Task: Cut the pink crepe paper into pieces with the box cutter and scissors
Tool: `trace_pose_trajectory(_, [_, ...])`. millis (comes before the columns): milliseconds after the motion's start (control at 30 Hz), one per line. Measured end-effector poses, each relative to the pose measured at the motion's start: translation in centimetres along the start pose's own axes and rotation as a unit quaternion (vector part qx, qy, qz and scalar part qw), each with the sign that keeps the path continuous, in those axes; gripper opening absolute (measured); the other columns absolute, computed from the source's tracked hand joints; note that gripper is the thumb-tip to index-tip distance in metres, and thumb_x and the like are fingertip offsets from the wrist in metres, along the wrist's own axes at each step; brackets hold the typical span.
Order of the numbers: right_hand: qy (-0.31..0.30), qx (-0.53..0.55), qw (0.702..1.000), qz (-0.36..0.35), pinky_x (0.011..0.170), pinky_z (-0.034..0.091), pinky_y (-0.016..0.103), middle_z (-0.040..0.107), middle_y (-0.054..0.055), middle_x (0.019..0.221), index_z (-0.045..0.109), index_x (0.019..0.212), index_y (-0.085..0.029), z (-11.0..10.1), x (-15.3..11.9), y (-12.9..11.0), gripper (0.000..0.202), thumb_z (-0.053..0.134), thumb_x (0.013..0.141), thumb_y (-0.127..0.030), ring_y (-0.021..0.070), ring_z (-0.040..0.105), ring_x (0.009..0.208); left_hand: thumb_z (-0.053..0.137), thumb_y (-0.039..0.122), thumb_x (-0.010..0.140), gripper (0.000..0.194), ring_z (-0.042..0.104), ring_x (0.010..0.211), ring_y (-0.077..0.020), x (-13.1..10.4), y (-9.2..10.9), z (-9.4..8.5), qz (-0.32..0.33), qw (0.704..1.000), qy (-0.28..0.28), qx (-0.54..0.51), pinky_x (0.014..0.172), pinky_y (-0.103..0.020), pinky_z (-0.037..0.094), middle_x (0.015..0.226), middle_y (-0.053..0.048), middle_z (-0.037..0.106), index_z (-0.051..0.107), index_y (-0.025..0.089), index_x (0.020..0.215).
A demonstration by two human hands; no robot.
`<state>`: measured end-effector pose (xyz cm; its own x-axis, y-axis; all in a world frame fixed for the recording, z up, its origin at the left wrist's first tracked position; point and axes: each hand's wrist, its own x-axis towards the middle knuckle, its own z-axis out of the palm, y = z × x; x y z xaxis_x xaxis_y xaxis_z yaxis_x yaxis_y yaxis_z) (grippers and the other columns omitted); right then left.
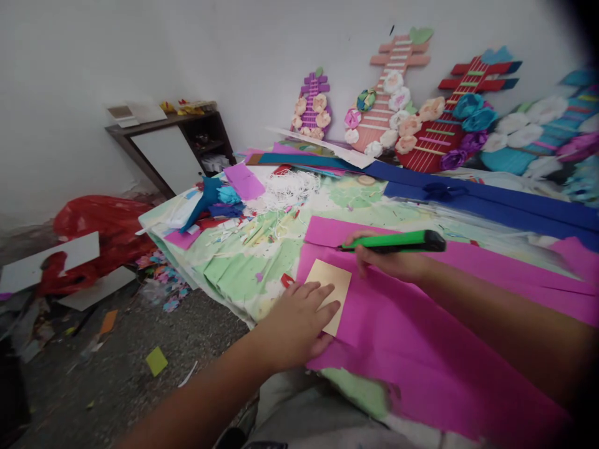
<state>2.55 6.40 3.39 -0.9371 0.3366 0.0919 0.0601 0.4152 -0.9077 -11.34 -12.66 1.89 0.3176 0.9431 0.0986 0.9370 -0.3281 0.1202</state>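
My left hand (pixel 302 321) lies flat with its fingers spread, pressing a pale yellow rectangular card (pixel 337 279) onto a big magenta sheet (pixel 388 337). The card rests near the sheet's left edge. In my right hand (pixel 374 259) is a green utility knife (pixel 397 242) with a black end, held nearly level above the magenta sheet. Its tip points left, close to a slit or edge line across the sheet, just past the card's far corner. Whether the blade touches the sheet I cannot tell.
White string (pixel 290 190) and paper scraps litter the green patterned tablecloth (pixel 224 268). Long blue sheets (pixel 491 196) lie at the back right. Flower-decorated instrument shapes, one of them red (pixel 435 140), lean on the wall. A cabinet (pixel 173 149) and a red plastic bag (pixel 107 218) are left.
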Motion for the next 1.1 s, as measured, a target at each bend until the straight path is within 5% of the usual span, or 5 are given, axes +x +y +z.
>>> trace_pose_trajectory(367, [0.089, 0.05, 0.99, 0.097, 0.058, 0.04, 0.027, 0.054, -0.003, 0.056, 0.04, 0.101, -0.021, 0.0, -5.8, 1.1, 0.031, 0.035, 0.083, -0.046, 0.0129, 0.054, 0.056, 0.05, 0.014, 0.072, 0.02, 0.056, 0.086, -0.0222, -0.5, 1.6, 0.6, 0.055, 0.996, 0.039, 0.06, 0.074, -0.036, 0.045, 0.095, -0.011, 0.061, 0.056, 0.011, 0.091])
trace_pose_trajectory(567, [0.152, 0.173, 0.968, 0.096, 0.064, 0.044, 0.032, 0.049, -0.005, 0.05, 0.038, 0.101, -0.022, 0.6, -6.3, 2.3, 0.031, 0.034, 0.083, -0.046, 0.0135, 0.053, 0.054, 0.043, 0.013, 0.077, 0.021, 0.055, 0.091, -0.0231, -0.1, 2.1, 0.9, 0.093, 0.975, 0.187, 0.076, 0.078, -0.036, 0.044, 0.094, -0.012, 0.062, 0.057, 0.008, 0.091])
trace_pose_trajectory(800, [0.177, 0.09, 0.978, 0.062, 0.062, 0.046, 0.034, 0.05, -0.005, 0.051, 0.037, 0.102, -0.024, 0.5, -6.9, 2.8, 0.03, 0.033, 0.083, -0.047, 0.0156, 0.056, 0.055, 0.036, 0.013, 0.081, 0.024, 0.054, 0.097, -0.02, -1.7, 0.7, 2.3, 0.025, 0.984, 0.178, 0.005, 0.09, -0.04, 0.037, 0.099, -0.006, 0.062, 0.056, 0.013, 0.095])
trace_pose_trajectory(1000, [0.22, -0.006, 0.975, 0.006, 0.073, 0.047, 0.036, 0.061, 0.006, 0.082, 0.04, 0.105, -0.025, 0.6, -4.6, -0.1, 0.034, 0.047, 0.077, -0.044, 0.0187, 0.06, 0.077, 0.043, 0.015, 0.078, 0.022, 0.052, 0.098, -0.0217, -2.2, 1.1, 2.9, 0.032, 0.987, 0.159, 0.017, 0.086, -0.036, 0.04, 0.103, -0.008, 0.06, 0.056, 0.012, 0.096])
trace_pose_trajectory(1100, [0.178, -0.037, 0.983, 0.034, 0.071, 0.047, 0.033, 0.061, 0.006, 0.085, 0.047, 0.1, -0.024, 1.1, -1.7, -0.2, 0.033, 0.049, 0.075, -0.044, 0.0188, 0.059, 0.079, 0.044, 0.014, 0.077, 0.023, 0.052, 0.097, -0.0234, -2.0, 1.9, 2.9, 0.021, 0.987, 0.152, 0.042, 0.084, -0.037, 0.041, 0.103, -0.009, 0.059, 0.055, 0.011, 0.097])
